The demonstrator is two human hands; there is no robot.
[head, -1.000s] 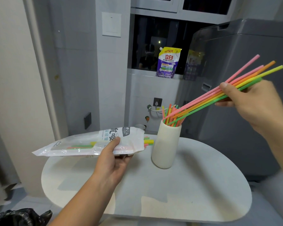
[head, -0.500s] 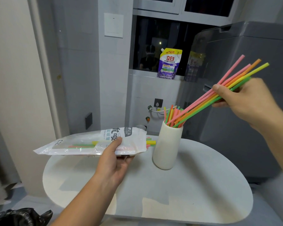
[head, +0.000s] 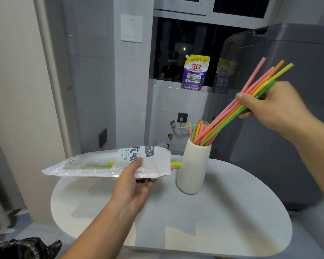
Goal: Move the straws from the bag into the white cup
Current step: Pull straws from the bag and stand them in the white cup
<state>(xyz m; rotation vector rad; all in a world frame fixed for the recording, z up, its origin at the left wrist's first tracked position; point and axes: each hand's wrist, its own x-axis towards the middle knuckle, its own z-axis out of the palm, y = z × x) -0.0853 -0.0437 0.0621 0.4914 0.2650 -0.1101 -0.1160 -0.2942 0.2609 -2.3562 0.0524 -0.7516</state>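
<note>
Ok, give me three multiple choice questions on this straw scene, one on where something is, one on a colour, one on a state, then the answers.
1. Where do the lower ends of the straws in the right hand sit?
A. in the white cup
B. on the table
C. in the bag

2. What colour is the pouch on the window ledge?
A. red
B. purple
C. black

3. What state is the bag in?
A. lying flat on the table
B. empty
C. held by the left hand, with straw ends poking out

Answers: 1 A, the held straws slant down into the cup mouth. 2 B, purple body with a yellow top. 3 C, the fingers grip it above the table.
</note>
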